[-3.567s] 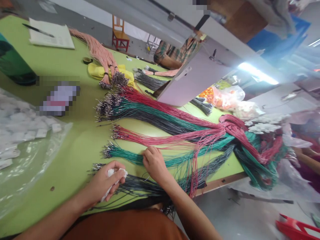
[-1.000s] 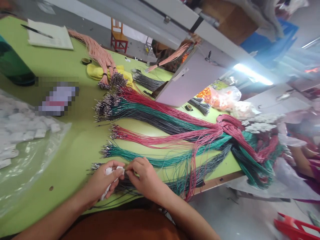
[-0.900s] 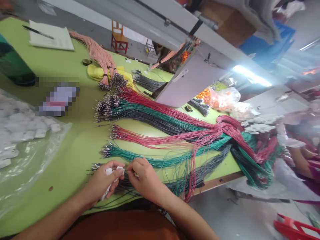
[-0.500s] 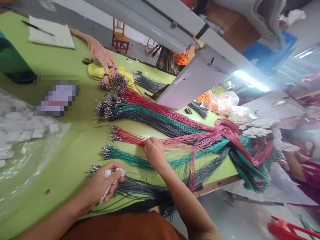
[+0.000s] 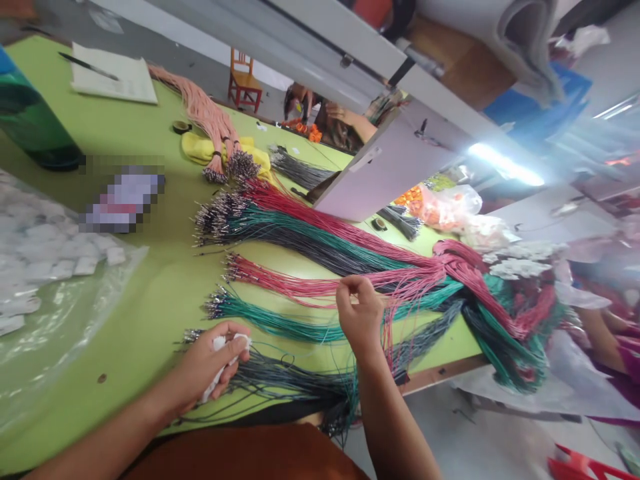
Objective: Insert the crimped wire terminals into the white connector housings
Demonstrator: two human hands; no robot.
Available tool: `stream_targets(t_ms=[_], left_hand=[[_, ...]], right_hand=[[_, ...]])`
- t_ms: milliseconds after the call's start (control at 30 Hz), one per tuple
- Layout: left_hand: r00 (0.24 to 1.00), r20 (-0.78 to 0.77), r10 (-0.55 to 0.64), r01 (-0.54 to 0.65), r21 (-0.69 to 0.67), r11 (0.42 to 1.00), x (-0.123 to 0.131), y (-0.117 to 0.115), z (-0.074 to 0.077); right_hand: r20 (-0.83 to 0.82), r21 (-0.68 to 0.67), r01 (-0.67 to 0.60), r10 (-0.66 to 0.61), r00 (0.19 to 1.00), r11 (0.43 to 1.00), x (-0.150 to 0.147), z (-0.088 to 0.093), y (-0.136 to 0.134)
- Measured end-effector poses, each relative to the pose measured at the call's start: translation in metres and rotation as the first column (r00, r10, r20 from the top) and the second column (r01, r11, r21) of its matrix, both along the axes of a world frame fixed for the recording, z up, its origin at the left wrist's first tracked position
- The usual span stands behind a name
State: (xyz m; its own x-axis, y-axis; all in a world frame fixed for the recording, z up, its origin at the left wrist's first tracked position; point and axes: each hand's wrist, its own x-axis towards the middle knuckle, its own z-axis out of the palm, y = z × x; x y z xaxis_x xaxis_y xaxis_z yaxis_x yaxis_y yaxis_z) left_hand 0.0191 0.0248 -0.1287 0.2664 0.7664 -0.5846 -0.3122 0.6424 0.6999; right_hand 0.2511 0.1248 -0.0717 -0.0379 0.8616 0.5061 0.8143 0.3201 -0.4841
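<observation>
Left hand (image 5: 213,365) is curled round white parts (image 5: 219,343), mostly hidden. Right hand (image 5: 361,319) is half-curled over pink wires (image 5: 290,285); can't tell if it's gripping any.

A: White pieces (image 5: 243,342) I hold?
B: I note plastic, smooth. Red wires (image 5: 285,285): smooth plastic coating; tips (image 5: 231,267), shiny metal.
A: Bag (image 5: 103,310)?
B: Thin clear plastic, glossy, wrinkled.

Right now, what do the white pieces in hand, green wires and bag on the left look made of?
White pieces: probably matt plastic, being opaque and evenly white.
Green wires: likely plastic-coated, given their even colour and slight sheen; their ends glint like metal.
Bag: clear, shiny plastic film, since the table shows through and highlights streak it.
</observation>
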Motion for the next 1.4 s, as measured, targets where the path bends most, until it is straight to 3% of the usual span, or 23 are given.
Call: stream_targets(t_ms=[67, 133, 200, 267, 367, 433, 467, 533, 600, 667, 700, 900, 1400], left_hand=[[1.0, -0.001, 0.0, 0.0, -0.006, 1.0, 0.0, 0.0, -0.001], [1.0, -0.001, -0.006, 0.006, -0.01, 1.0, 0.001, 0.0, -0.001], [1.0, 0.003, -0.014, 0.014, -0.009, 1.0, 0.0, 0.0, 0.0], [1.0, 0.004, -0.015, 0.015, -0.003, 1.0, -0.001, 0.0, 0.0], [1.0, 0.002, -0.013, 0.013, -0.005, 1.0, -0.001, 0.0, 0.002], [1.0, 0.006, -0.017, 0.017, -0.011, 1.0, -0.001, 0.0, 0.001], [1.0, 0.01, -0.02, 0.02, -0.013, 1.0, -0.001, 0.0, 0.001], [1.0, 0.011, -0.025, 0.025, -0.016, 1.0, -0.001, 0.0, 0.0], [1.0, 0.01, -0.028, 0.028, -0.019, 0.999, -0.001, -0.001, -0.001], [1.0, 0.022, -0.023, 0.023, -0.016, 1.0, -0.002, -0.002, -0.002], [0.999, 0.033, -0.018, 0.019, -0.011, 1.0, -0.002, -0.002, -0.002], [0.999, 0.035, 0.001, -0.001, -0.016, 1.0, -0.003, 0.0, 0.0], [0.998, 0.054, 0.011, -0.01, -0.014, 1.0, -0.004, -0.001, -0.003]], right_hand=[[-0.044, 0.045, -0.006, 0.008, 0.999, 0.999, -0.007, 0.009, -0.009], [-0.036, 0.024, -0.136, 0.137, 0.99, 0.99, -0.021, 0.011, -0.018], [0.009, -0.079, -0.34, 0.342, 0.94, 0.937, -0.036, 0.005, -0.025], [0.048, -0.211, -0.441, 0.46, 0.886, 0.872, -0.045, -0.007, -0.024], [0.115, -0.29, -0.266, 0.309, 0.944, 0.919, -0.044, -0.017, -0.017], [0.099, -0.297, -0.16, 0.197, 0.975, 0.942, -0.04, -0.012, -0.016], [0.057, -0.312, -0.176, 0.203, 0.978, 0.934, -0.039, -0.006, -0.018], [-0.077, -0.366, -0.332, 0.327, 0.942, 0.869, -0.041, 0.007, -0.026], [-0.215, -0.409, -0.519, 0.474, 0.854, 0.751, -0.047, 0.015, -0.037], [-0.296, -0.441, -0.606, 0.53, 0.795, 0.662, -0.054, 0.012, -0.047], [-0.313, -0.458, -0.607, 0.521, 0.794, 0.649, -0.057, 0.007, -0.05], [-0.283, -0.485, -0.479, 0.387, 0.877, 0.731, -0.053, -0.025, -0.057], [-0.14, -0.354, -0.491, 0.474, 0.87, 0.796, -0.058, -0.023, -0.066]])
